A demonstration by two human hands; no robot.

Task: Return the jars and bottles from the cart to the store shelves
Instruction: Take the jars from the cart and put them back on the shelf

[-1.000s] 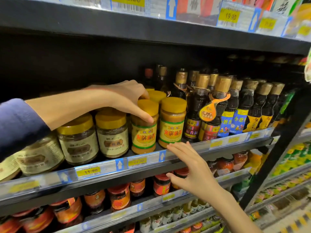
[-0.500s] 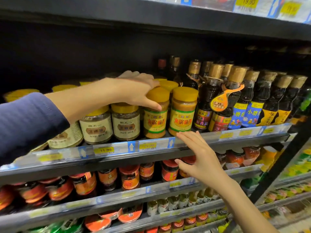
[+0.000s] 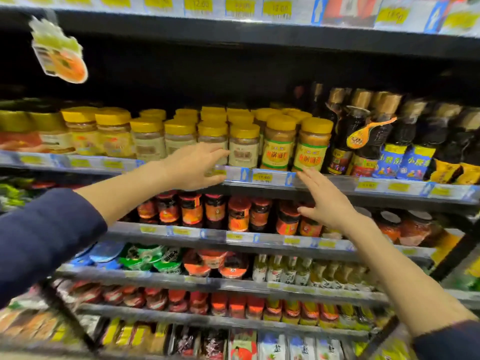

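Both hands reach toward a store shelf [image 3: 337, 184] lined with yellow-lidded jars [image 3: 278, 141]. The left hand [image 3: 192, 170], fingers spread and empty, touches the shelf edge. The right hand [image 3: 324, 201] is flat, empty, below 2 orange-labelled jars.

top rail price tag [image 3: 198, 4]: 12.00 | other labels: blurred, unreadable
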